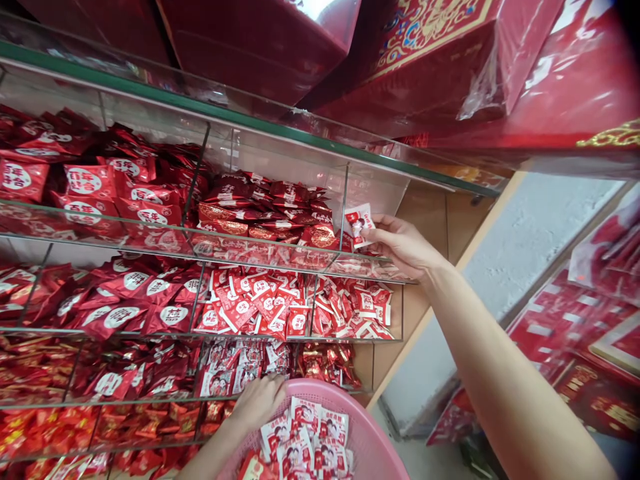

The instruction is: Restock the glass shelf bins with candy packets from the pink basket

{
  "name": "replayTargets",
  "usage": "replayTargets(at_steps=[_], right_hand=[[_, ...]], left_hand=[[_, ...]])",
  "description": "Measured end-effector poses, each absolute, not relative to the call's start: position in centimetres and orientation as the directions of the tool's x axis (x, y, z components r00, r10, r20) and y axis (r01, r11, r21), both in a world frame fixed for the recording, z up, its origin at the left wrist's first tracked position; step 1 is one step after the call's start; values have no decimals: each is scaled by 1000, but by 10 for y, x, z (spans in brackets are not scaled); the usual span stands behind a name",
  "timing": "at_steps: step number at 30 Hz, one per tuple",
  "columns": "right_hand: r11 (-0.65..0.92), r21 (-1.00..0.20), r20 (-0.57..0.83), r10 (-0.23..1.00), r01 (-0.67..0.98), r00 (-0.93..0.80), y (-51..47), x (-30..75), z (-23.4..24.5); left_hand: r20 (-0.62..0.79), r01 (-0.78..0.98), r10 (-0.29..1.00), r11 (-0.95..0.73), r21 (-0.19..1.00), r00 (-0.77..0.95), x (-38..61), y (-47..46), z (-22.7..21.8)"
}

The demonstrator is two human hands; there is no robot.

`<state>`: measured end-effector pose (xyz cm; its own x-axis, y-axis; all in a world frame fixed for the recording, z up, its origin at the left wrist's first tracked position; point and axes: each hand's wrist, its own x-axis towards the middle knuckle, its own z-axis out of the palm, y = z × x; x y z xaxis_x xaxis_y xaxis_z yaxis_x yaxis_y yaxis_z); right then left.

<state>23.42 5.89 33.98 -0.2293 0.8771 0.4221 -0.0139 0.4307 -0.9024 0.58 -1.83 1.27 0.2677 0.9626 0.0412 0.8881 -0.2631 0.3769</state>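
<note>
My right hand (pixel 401 241) is at the right end of an upper shelf compartment. Its thumb and fingers pinch a small white-and-red candy packet (pixel 359 225) printed with cartoon figures. My left hand (pixel 261 399) grips the left rim of a pink plastic basket (pixel 376 427), with some fingertips hidden at the edge. Inside the basket lie several similar white-and-red packets (pixel 296 455) and a redder one (pixel 256 467). Just left of my right hand, behind a glass divider, sits a pile of dark red packets (pixel 270 207).
Tiered glass shelves (pixel 240 120) with upright dividers hold red candy packets (pixel 150 287) in several compartments. Large red boxes (pixel 425 60) stand on top. A wooden side panel (pixel 425 327) ends the unit on the right, and red packaged goods (pixel 565 327) hang beyond it.
</note>
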Motion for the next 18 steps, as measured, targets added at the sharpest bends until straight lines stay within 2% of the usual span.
replayTargets(at_steps=[4, 8, 10, 13, 18], right_hand=[[556, -821, 571, 808, -131, -148, 36, 239, 333], [556, -815, 579, 771, -162, -265, -12, 235, 303], [483, -864, 496, 771, -140, -399, -31, 231, 278], [328, -943, 299, 768, -54, -566, -41, 225, 227], [89, -994, 26, 757, 64, -653, -24, 223, 127]], left_hand=[[32, 903, 963, -261, 342, 266, 7, -18, 14], [23, 915, 959, -277, 293, 282, 7, -17, 14], [22, 918, 958, -281, 281, 286, 7, -16, 13], [16, 920, 958, -279, 277, 285, 7, -16, 14], [1, 915, 957, -277, 294, 289, 8, -16, 15]])
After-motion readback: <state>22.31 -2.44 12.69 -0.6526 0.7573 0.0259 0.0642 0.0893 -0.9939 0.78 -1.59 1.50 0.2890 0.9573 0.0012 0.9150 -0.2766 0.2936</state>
